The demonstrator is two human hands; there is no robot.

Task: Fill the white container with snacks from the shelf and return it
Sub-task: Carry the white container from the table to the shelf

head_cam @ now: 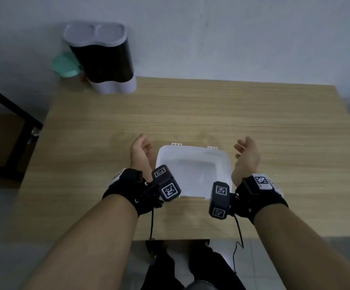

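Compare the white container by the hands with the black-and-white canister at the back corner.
The white container is low, open-topped, and near the front edge; the canister is tall, lidded, and at the far left corner. The container is all white; the canister has a black middle. Both rest on the wooden table.

Black wrist-mounted tracker blocks cover the near corners of the white plastic container. The mint-green lidded tub sits half hidden behind the black-and-white twin-cylinder dispenser.
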